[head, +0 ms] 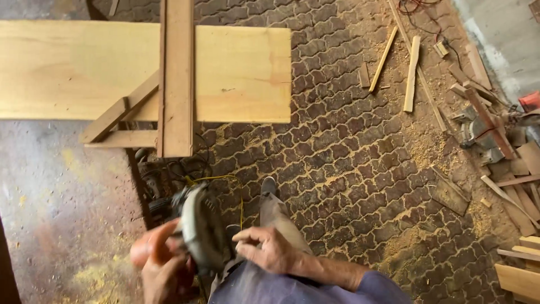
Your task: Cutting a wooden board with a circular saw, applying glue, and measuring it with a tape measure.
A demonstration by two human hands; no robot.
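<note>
Here, a grey round-bladed metal circular saw is gripped by the closed left hand, the loosely curled right hand being empty, so it could be fumbled onto the cobbled floor.

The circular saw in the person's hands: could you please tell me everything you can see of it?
The circular saw is a handheld power tool with a grey, rounded metal blade guard and dark body, blurred in the picture. It is held low over the paving, near the person's knee. The left hand grips it from the left; the right hand rests by its right side. A yellow cord loops behind it.
</note>
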